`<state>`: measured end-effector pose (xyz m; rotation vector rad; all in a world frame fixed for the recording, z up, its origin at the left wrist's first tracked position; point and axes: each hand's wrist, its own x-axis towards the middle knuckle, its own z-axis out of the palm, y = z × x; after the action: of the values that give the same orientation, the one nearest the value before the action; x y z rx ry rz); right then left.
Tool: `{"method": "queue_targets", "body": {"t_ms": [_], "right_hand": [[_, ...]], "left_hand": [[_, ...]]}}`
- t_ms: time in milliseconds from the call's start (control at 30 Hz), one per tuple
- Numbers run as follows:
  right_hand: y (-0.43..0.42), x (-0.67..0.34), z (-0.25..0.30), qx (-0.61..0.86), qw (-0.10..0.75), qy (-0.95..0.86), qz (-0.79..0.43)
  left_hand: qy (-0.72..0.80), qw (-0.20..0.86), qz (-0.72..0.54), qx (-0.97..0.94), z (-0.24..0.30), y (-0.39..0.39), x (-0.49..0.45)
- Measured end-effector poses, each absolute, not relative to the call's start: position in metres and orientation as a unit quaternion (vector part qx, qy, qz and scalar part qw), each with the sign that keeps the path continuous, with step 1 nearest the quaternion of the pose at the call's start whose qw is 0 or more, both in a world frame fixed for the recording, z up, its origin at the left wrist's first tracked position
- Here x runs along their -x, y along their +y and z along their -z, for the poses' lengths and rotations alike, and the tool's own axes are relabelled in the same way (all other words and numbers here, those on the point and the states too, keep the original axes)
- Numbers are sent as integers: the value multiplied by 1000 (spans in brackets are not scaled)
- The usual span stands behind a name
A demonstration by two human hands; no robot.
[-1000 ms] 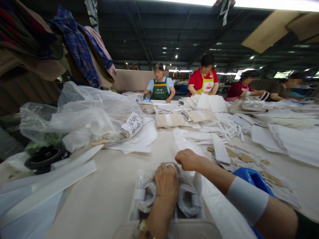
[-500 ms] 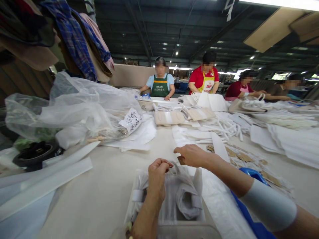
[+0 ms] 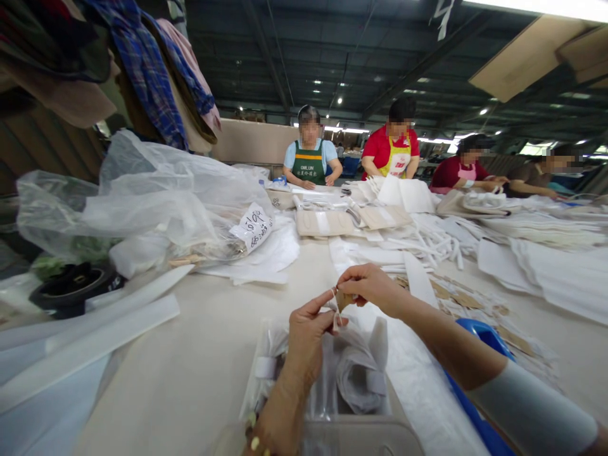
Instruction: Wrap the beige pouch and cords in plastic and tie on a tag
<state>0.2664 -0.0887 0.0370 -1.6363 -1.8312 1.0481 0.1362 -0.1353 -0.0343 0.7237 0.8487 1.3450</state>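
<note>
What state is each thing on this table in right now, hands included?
Left hand: pinching a thin white loop.
Right hand: pinching a small brown tag.
Clear bag of white rolls: lying open-topped under the hands.
Big plastic bag: crumpled, bearing a handwritten label.
Black tape roll: lying flat.

The left hand and right hand meet above a bag of rolled cloth, which lies on the table just before the person. Between the fingertips sits a small tag. Strips lie to the left, with a heap of plastic bags behind them. Scattered tags lie to the right. Four workers stand at the table's far side.
</note>
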Motion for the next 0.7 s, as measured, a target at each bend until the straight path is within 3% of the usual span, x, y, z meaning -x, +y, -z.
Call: {"method": "queue_targets", "body": {"t_ms": [233,467,700], "right_hand": [[-103,-259,-29,547,317,-581,-514],[-115,-267,-34,513,315,-627,-496],[-126,-261,-29,429,367,-603,-564]], "left_hand": [[391,582,-600,-385,44,-137,-141],[425,474,-639,-432,46,-136,-144],[439,474,-654,-393,42,-136,-140]]}}
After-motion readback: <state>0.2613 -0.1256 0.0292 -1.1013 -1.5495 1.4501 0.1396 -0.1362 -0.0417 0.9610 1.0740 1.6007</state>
